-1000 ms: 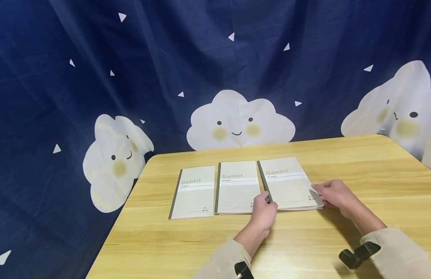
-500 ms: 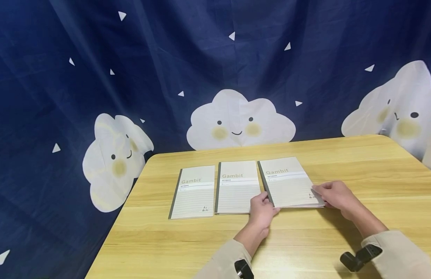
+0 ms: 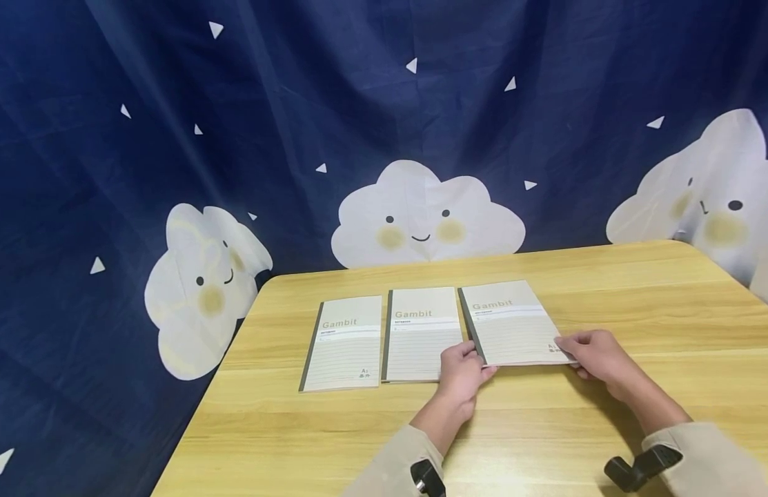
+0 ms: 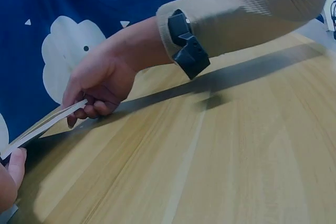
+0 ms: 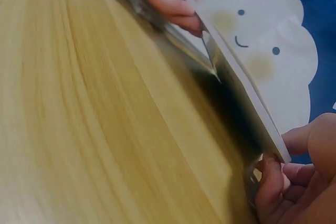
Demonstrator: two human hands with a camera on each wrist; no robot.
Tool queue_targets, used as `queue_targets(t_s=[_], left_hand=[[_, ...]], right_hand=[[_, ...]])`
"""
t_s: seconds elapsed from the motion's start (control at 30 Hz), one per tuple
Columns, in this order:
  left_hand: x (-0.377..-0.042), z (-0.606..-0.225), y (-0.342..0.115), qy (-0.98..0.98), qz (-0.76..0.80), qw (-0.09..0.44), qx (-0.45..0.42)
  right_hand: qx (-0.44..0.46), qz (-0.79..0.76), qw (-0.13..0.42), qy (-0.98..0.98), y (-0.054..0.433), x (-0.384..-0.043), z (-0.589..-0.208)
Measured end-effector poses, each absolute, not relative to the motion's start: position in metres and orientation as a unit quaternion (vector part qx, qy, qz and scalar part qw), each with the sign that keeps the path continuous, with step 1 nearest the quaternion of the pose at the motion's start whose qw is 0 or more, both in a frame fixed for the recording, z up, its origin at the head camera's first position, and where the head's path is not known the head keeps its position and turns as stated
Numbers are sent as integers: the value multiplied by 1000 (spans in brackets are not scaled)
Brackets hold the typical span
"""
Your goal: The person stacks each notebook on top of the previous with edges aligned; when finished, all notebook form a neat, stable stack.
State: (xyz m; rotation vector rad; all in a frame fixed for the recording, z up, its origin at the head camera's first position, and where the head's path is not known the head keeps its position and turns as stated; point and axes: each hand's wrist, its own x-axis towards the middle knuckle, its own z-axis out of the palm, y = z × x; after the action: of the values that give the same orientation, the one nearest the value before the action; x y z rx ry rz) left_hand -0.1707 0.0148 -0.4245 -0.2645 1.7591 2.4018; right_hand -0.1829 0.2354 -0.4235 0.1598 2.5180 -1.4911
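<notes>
A "Gambit" notebook [image 3: 514, 324] with a dark spine strip is at the right end of a row, its near edge raised off the table. My left hand [image 3: 461, 373] grips its near left corner by the spine. At the near right corner my right hand [image 3: 597, 352] pinches it, thumb on the cover and fingers beneath. From the right wrist camera, the notebook's edge [image 5: 247, 87] slants between my two hands, with a dark shadow under it. Two matching notebooks lie flat to the left, a middle one [image 3: 421, 338] and a left one [image 3: 343, 345]; my left hand overlaps the middle one's near right corner.
The wooden table [image 3: 284, 442] carries the row of notebooks near its far side. Behind it hangs a dark blue curtain [image 3: 297, 83] printed with white clouds and small triangles. A dark wrist device [image 3: 644, 466] sits on my right sleeve.
The held notebook's near edge has risen a little, and my left hand has shifted slightly left at its corner. Both other notebooks have stayed in place.
</notes>
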Motion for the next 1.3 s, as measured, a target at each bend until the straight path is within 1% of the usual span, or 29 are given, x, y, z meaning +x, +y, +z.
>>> queue_targets(t_s=[0.2, 0.4, 0.67, 0.87, 1.1, 1.3], left_hand=[[-174, -427, 6, 575, 810, 82, -82], [-177, -431, 0, 572, 811, 98, -79], [-176, -430, -9, 579, 806, 116, -37], [-175, -430, -20, 581, 805, 121, -9], [-174, -430, -41, 592, 795, 128, 24], [-172, -426, -59, 600, 789, 133, 28]], right_hand=[[53, -531, 91, 841, 232, -184, -429], [51, -542, 86, 835, 232, -183, -429], [44, -557, 83, 825, 230, -177, -426], [38, -597, 81, 797, 225, -174, -426], [16, -621, 92, 778, 213, -171, -426], [2, -625, 99, 774, 202, -171, -420]])
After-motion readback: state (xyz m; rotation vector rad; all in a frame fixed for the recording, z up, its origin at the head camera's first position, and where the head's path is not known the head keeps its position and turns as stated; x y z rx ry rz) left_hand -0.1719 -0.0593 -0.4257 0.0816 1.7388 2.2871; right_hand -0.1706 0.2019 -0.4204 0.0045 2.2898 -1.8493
